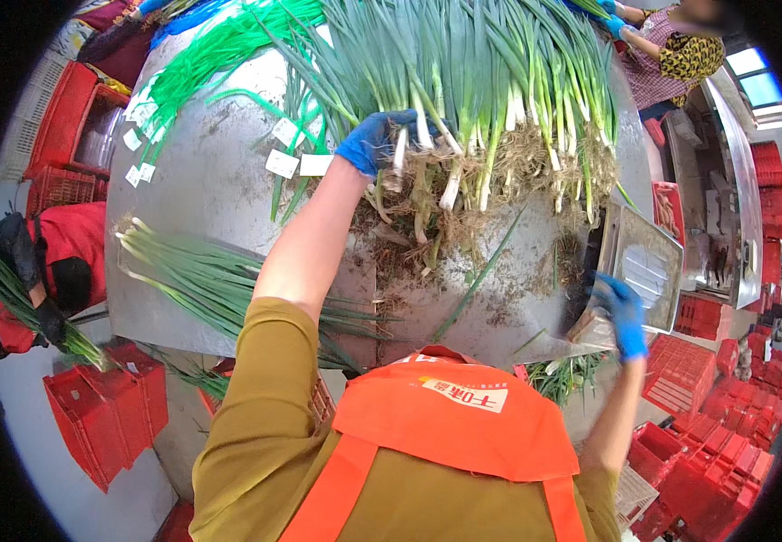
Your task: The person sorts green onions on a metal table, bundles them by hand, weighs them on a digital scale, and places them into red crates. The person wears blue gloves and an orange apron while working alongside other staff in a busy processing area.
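Note:
My left hand point(391, 139), in a blue glove, is closed around a few green onion stalks point(423, 129) at the near edge of a large heap point(462, 74). White stalk ends and tangled brown roots face me. My right hand point(620, 308), also gloved in blue, is blurred beside a framed metal tray or plate point(641, 261) at the table's right edge. Whether it grips anything is unclear. A bundle of green onions with clean white ends point(181, 261) rests on the table to the left, partly behind my left arm.
Soil and root scraps litter the metal table point(228, 176). Green mesh bags point(228, 61) with white tags lie at the far left. A co-worker at left holds green onions point(15, 291); another person point(675, 61) stands far right. Red crates point(109, 400) flank the table.

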A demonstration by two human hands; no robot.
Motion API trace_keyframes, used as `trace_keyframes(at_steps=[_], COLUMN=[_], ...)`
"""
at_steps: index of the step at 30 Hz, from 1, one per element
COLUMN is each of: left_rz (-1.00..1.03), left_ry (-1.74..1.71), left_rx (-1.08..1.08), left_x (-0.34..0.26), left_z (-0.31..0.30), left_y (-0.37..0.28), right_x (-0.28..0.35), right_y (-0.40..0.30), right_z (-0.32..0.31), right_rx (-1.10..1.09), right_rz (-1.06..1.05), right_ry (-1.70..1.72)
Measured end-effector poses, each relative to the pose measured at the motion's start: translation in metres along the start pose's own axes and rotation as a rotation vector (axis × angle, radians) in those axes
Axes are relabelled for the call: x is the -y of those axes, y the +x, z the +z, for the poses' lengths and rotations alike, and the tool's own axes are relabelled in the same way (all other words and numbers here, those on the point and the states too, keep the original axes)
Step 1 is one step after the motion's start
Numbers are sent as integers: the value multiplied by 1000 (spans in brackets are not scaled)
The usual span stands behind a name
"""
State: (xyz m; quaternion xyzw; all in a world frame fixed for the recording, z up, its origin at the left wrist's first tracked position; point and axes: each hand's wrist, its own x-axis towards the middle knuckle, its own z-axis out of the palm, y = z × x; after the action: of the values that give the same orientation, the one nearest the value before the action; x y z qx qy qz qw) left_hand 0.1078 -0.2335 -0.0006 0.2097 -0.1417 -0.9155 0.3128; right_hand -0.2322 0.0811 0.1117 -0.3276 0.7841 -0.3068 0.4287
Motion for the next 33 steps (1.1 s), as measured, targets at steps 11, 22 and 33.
trace_keyframes(at_steps=[11, 22, 33], left_rz=[-26, 81, 222], left_ry=[217, -269, -117], left_rx=[-123, 63, 79], left_x=[10, 53, 34], left_z=[79, 33, 73], left_y=[-64, -51, -72], right_x=[108, 133, 172], right_y=[95, 103, 211], right_z=[213, 208, 217], right_rx=[240, 148, 46], right_rz=[-152, -545, -463], right_ry=[17, 7, -497])
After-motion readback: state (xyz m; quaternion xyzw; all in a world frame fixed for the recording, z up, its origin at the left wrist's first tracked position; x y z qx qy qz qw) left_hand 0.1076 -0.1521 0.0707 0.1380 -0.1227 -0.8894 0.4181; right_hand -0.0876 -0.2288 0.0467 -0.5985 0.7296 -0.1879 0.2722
